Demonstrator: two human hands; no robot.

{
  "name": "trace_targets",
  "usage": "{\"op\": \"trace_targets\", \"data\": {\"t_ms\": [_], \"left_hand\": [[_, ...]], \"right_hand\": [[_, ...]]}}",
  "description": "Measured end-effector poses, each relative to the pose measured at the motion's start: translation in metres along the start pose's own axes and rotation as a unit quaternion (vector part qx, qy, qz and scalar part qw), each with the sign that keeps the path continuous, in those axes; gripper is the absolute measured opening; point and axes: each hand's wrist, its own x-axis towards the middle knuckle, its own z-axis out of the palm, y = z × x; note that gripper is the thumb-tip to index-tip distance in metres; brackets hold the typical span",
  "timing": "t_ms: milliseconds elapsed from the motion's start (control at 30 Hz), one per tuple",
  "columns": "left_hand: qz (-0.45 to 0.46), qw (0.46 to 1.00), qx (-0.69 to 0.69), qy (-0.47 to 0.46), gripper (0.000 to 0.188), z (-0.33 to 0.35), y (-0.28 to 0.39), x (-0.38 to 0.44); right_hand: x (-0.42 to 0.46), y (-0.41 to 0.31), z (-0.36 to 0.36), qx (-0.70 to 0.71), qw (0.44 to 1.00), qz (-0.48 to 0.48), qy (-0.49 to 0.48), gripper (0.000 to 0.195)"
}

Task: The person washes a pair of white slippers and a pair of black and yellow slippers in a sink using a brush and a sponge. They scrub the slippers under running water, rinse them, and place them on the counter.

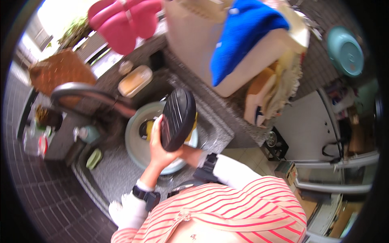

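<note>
My left hand grips the heel end of a black shoe, its fingers along the left side. The shoe is held above a pale round basin that stands in a stone sink. My right hand reaches in behind the shoe; its fingers are mostly hidden, and what they touch cannot be told. Yellow material and a dark object lie in the basin, partly covered by the shoe.
A curved faucet reaches over the sink's left side. Nearby are a soap dish, a pump bottle and a green scrub brush. A blue cloth hangs over a large pale tub. Pink slippers rest behind.
</note>
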Motion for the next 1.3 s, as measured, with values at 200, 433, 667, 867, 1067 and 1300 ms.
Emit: {"op": "trace_targets", "data": {"t_ms": [200, 433, 667, 867, 1067, 1300], "left_hand": [[-0.241, 0.905, -0.35, 0.02, 0.056, -0.029, -0.03, -0.015], [-0.305, 0.889, -0.339, -0.044, 0.06, -0.017, -0.038, -0.041], [-0.332, 0.884, -0.329, -0.017, 0.065, -0.011, -0.054, -0.081], [-0.287, 0.893, -0.335, 0.092, 0.077, -0.034, -0.046, -0.098], [-0.352, 0.882, -0.227, 0.217, 0.037, -0.075, -0.041, -0.115], [-0.364, 0.854, -0.14, 0.344, 0.036, -0.149, -0.038, -0.168]], "right_hand": [[-0.009, -0.035, 0.003, -0.045, 0.999, 0.021, -0.002, 0.056], [-0.026, -0.051, 0.001, -0.325, 0.901, -0.244, 0.154, 0.038], [-0.031, -0.043, -0.009, -0.285, 0.904, -0.294, 0.12, 0.025], [-0.039, -0.048, 0.014, -0.507, 0.772, -0.374, 0.081, 0.027], [-0.041, -0.053, 0.053, -0.578, 0.712, -0.391, -0.078, 0.032], [-0.038, -0.053, 0.076, -0.496, 0.811, -0.249, -0.184, 0.043]]}}
